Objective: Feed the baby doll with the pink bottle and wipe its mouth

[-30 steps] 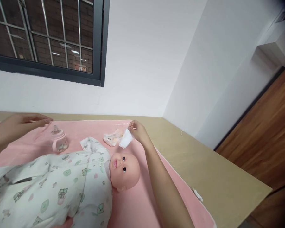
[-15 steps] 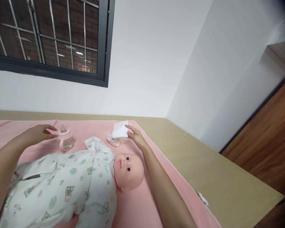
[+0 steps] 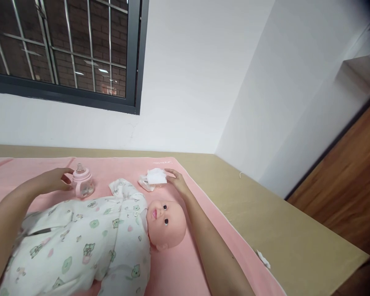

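My left hand (image 3: 56, 181) is beside a pink-topped baby bottle (image 3: 84, 186) that stands upright. Its fingers are apart, with the tips at the bottle's left side; whether they touch it I cannot tell. White tissue (image 3: 156, 176) lies on a clear plastic tissue pack (image 3: 145, 183). Close to the tissue's right edge is my right hand (image 3: 177, 182), thumb and fingers spread. A baby doll (image 3: 168, 224) in a white printed outfit (image 3: 89, 238) lies on its back between my arms, its head to the right.
Under the doll is a pink mat (image 3: 172, 271) on a tan tabletop (image 3: 265, 213). A small white scrap (image 3: 263, 259) rests by the mat's right edge. A white wall (image 3: 179, 82) with a barred window (image 3: 80, 45) rises behind, and a wooden panel (image 3: 342, 193) is at the right.
The tissue has come down from a raised position onto the pack, and my right hand has lowered slightly with its fingers now off it. My left hand has dropped a little beside the bottle.
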`<action>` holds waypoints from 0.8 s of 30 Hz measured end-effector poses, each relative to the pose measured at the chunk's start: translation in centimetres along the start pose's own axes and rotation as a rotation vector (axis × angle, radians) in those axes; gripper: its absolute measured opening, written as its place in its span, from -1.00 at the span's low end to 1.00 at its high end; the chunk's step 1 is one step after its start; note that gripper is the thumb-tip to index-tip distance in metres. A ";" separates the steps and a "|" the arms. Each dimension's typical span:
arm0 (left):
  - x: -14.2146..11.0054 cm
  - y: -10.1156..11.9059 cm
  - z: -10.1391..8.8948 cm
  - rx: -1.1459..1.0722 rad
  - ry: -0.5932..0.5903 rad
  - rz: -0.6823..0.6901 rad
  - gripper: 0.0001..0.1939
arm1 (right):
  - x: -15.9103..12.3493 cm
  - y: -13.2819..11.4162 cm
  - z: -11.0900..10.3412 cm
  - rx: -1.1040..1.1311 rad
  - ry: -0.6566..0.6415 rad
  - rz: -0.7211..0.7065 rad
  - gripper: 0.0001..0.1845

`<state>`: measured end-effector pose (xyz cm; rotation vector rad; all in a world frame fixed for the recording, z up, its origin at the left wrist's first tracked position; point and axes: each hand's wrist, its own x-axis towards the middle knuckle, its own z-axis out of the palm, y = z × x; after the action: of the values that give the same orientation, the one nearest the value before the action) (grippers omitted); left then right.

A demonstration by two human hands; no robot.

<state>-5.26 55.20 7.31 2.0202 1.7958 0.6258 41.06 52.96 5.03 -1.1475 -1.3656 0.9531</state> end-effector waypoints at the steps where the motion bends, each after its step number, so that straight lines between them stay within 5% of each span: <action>1: 0.0 0.1 0.1 0.000 -0.002 -0.027 -0.27 | 0.0 0.0 -0.1 -0.013 0.018 -0.020 -0.52; 7: -0.8 1.6 0.5 -0.001 -0.049 -0.097 0.00 | 0.4 0.6 -0.3 -0.025 0.004 -0.058 -0.63; 18: -2.2 4.4 0.5 -0.113 -0.084 -0.002 -0.39 | 0.6 1.1 0.0 0.011 -0.087 -0.097 -0.69; 24: -3.1 5.2 1.0 -0.107 0.024 0.035 -0.47 | 0.7 1.1 -0.2 -0.116 -0.034 -0.127 -0.68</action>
<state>-0.71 51.50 9.07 1.9845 1.7054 0.7436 41.38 53.83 4.14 -1.1211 -1.5186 0.8145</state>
